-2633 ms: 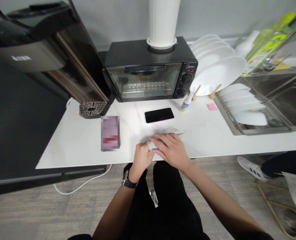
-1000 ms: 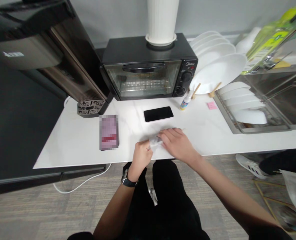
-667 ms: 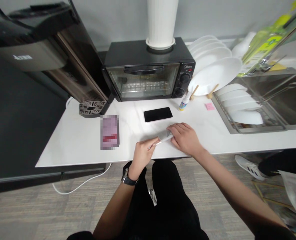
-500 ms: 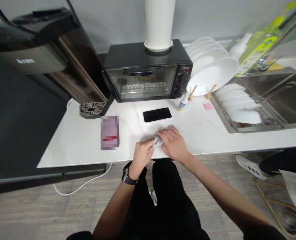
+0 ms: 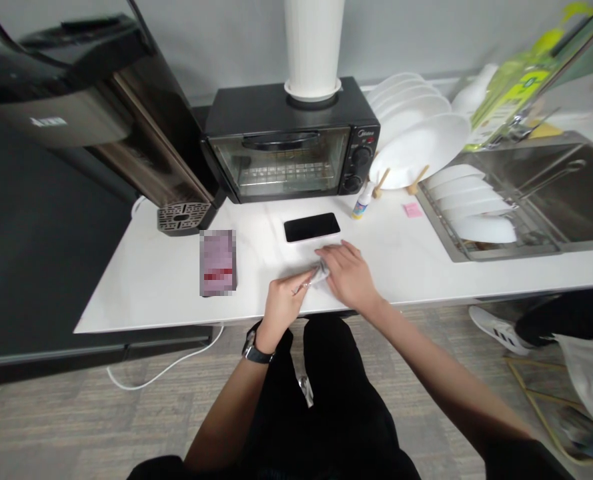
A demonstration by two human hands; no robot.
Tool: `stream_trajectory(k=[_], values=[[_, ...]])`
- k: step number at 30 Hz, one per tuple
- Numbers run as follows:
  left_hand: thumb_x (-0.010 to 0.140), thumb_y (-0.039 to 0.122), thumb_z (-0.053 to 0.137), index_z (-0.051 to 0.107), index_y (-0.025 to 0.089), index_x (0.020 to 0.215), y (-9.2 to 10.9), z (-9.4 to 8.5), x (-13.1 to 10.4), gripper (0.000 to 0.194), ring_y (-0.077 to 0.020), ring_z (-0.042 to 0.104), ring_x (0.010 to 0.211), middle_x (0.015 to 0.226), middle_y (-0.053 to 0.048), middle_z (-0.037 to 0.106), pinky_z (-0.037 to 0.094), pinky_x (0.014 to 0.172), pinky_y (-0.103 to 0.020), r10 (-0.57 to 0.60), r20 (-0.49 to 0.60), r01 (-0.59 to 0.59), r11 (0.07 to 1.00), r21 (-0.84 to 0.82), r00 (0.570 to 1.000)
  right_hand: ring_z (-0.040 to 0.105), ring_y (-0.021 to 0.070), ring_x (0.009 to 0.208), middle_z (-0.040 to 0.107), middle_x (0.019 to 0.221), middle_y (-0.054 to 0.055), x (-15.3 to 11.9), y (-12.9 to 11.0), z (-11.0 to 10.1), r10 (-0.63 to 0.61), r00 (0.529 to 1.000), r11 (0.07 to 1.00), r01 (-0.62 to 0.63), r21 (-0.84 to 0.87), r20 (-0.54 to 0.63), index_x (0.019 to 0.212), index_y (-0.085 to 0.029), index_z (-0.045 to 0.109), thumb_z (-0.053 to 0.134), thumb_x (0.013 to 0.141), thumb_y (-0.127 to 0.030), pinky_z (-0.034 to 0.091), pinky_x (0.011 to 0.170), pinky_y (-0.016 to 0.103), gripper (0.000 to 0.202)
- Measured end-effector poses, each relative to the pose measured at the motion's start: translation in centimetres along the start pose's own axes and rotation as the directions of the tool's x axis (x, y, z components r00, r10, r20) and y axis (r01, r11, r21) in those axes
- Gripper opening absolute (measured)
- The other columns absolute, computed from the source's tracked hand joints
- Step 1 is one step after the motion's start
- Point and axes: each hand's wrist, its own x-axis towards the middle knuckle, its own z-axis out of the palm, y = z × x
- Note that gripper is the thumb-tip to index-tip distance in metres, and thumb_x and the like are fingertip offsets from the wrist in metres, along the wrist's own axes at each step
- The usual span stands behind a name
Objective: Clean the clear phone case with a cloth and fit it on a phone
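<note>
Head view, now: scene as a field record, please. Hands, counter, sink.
left hand: pinching a thin item, too small to identify
right hand: fingers on crumpled white sheet
counter, left: pixelated purple item, near water dispenser
counter, centre: smartphone, dark screen up, in front of toaster oven
counter, right: small bottle, pink sticky note, white plates on edge
sink: white bowls, tilted

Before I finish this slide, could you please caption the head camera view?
The left hand and right hand hold crumpled pale material between them over a white counter, near a phone.
</note>
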Motion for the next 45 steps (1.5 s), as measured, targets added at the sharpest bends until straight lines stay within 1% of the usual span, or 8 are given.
stream_trajectory(k=[5, 12, 17, 31, 35, 38, 42, 45], values=[[0.067, 0.011, 0.037, 0.05, 0.019, 0.055, -1.2, -0.2, -0.3, 0.019, -0.0142, 0.047, 0.051, 0.053, -0.001, 0.052, 0.037, 0.05, -0.027, -0.033, -0.043, 0.037, 0.995, 0.095, 0.999, 0.034, 0.0178, 0.102, 0.042, 0.109, 0.004, 1.1, -3.2, 0.5, -0.209, 0.977, 0.975, 0.205, 0.082, 0.049, 0.115, -0.019, 0.025, 0.033, 0.072, -0.017, 0.025, 0.09, 0.034, 0.044], [0.07, 0.021, 0.04, 0.045, 0.023, 0.088, 1.1, -0.1, 0.4, 0.018, -0.0145, 0.048, 0.084, 0.091, -0.001, 0.053, 0.037, 0.076, -0.029, -0.038, -0.092, 0.029, 0.995, -0.096, 0.995, 0.037, 0.0207, 0.1, 0.043, 0.108, 0.003, 0.0, 3.0, -1.2, 0.005, 0.999, 0.985, 0.002, 0.17, -0.041, 0.11, -0.023, 0.032, 0.038, 0.069, -0.013, 0.029, 0.085, 0.041, 0.043], [0.069, 0.022, 0.044, 0.029, 0.023, 0.097, 3.1, -0.6, 2.8, 0.031, -0.0114, 0.048, 0.086, 0.089, -0.002, 0.053, 0.035, 0.08, -0.029, -0.086, -0.269, -0.009, 0.943, -0.334, 0.959, 0.043, 0.0145, 0.095, 0.046, 0.104, 0.0, -0.6, 2.1, -0.2, 0.104, 0.988, 0.963, -0.071, 0.261, -0.113, 0.11, -0.024, 0.03, 0.026, 0.074, -0.01, 0.039, 0.077, 0.032, 0.039], [0.076, 0.026, 0.028, 0.044, 0.022, 0.085, 3.0, -0.8, 4.9, 0.018, -0.0173, 0.05, 0.074, 0.082, -0.004, 0.054, 0.035, 0.066, -0.03, 0.081, 0.156, -0.107, 0.98, 0.168, 0.984, 0.039, 0.0138, 0.099, 0.049, 0.1, 0.005, 2.4, 1.2, -0.1, 0.305, 0.899, 0.895, -0.158, 0.416, -0.314, 0.112, -0.023, 0.024, 0.012, 0.078, -0.013, 0.035, 0.081, 0.034, 0.037], [0.076, 0.027, 0.028, 0.045, 0.021, 0.084, 2.8, -1.9, 6.2, 0.019, -0.0175, 0.051, 0.071, 0.075, -0.004, 0.055, 0.035, 0.065, -0.03, 0.091, 0.289, -0.121, 0.989, 0.087, 0.953, 0.041, 0.0146, 0.096, 0.043, 0.107, 0.006, 5.1, 3.8, -1.8, 0.123, 0.961, 0.939, -0.032, 0.343, -0.248, 0.111, -0.02, 0.025, 0.016, 0.078, -0.016, 0.035, 0.08, 0.031, 0.034], [0.076, 0.031, 0.026, 0.044, 0.021, 0.088, 2.5, -2.7, 7.9, 0.024, -0.0158, 0.053, 0.067, 0.08, -0.004, 0.055, 0.037, 0.063, -0.029, 0.038, 0.35, 0.019, 0.987, -0.16, 0.936, 0.048, 0.0147, 0.084, 0.051, 0.096, 0.003, 7.5, 5.6, -2.5, 0.028, 0.982, 0.952, 0.03, 0.304, -0.186, 0.103, -0.022, 0.036, 0.024, 0.077, -0.02, 0.039, 0.074, 0.027, 0.028], [0.078, 0.033, 0.016, 0.028, 0.023, 0.11, 2.1, -2.6, 10.0, 0.035, -0.0162, 0.05, 0.083, 0.09, -0.007, 0.053, 0.035, 0.074, -0.031, -0.009, 0.365, 0.264, 0.708, -0.655, 0.931, 0.049, 0.0147, 0.078, 0.053, 0.087, 0.004, 10.1, 6.6, -2.0, 0.04, 0.975, 0.963, 0.02, 0.267, -0.218, 0.101, -0.019, 0.038, 0.02, 0.078, -0.022, 0.039, 0.069, 0.026, 0.029], [0.076, 0.04, 0.012, 0.015, 0.028, 0.116, 1.6, -1.8, 10.4, 0.041, -0.0193, 0.052, 0.078, 0.097, -0.009, 0.048, 0.036, 0.071, -0.037, 0.005, 0.484, 0.439, 0.414, -0.797, 0.875, 0.047, 0.0155, 0.082, 0.05, 0.091, 0.006, 10.4, 6.5, -1.1, 0.093, 0.96, 0.961, -0.017, 0.276, -0.263, 0.107, -0.017, 0.031, 0.011, 0.079, -0.021, 0.039, 0.069, 0.028, 0.035]])
